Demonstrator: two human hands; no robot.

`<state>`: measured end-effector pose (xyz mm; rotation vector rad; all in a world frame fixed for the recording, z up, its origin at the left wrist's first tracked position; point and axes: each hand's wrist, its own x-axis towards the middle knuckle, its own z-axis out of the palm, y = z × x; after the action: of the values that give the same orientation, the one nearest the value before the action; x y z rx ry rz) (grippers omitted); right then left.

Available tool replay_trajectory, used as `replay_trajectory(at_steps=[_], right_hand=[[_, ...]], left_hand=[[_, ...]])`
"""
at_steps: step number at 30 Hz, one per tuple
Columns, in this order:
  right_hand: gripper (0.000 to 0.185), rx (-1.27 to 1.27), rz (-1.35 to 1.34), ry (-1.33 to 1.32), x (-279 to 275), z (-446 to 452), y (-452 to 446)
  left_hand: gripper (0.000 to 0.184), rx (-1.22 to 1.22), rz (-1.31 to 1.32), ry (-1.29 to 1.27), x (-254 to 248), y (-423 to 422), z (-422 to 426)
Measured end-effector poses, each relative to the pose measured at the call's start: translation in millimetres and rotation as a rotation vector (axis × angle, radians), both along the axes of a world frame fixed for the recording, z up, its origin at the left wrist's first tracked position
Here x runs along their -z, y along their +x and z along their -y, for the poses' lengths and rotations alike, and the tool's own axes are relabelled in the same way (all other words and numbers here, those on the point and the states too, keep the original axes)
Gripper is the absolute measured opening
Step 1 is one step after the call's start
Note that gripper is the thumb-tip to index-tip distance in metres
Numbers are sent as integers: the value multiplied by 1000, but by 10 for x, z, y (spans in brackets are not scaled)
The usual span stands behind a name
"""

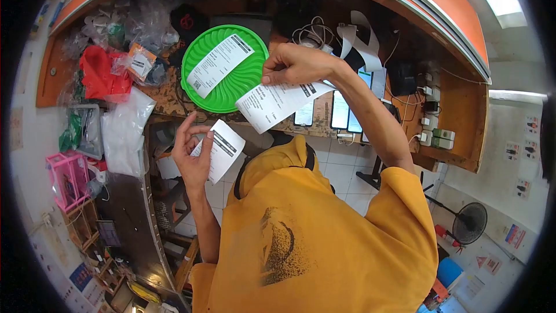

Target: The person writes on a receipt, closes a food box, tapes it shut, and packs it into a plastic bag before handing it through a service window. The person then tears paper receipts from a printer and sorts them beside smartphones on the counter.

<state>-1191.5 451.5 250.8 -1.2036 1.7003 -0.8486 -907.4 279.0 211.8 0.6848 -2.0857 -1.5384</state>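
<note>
My right hand (pixel 298 65) pinches the top edge of a long printed receipt (pixel 275 107), which hangs at a slant over the front rim of a green plastic lid (pixel 253 35). A second receipt (pixel 220 66) lies flat on this round, ribbed lid. Lower and to the left, my left hand (pixel 194 153) has its fingers bent around a shorter printed slip (pixel 223 153), thumb against the paper. Whether that slip is a single sheet or several I cannot tell. The two hands are apart.
Several lit phones (pixel 340 111) lie at the desk's front edge, right of the hanging receipt. Behind them are white cables (pixel 313 33) and curled paper strip (pixel 350 37). Plastic bags (pixel 130 130) and red cloth (pixel 104 75) crowd the left. Chargers (pixel 437 136) fill the right side.
</note>
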Motion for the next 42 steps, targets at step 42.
replay_trajectory(at_steps=[42], right_hand=[[40,207,-317,-162,-64,438,-15]], left_hand=[[19,1,86,220,-101,388,313]])
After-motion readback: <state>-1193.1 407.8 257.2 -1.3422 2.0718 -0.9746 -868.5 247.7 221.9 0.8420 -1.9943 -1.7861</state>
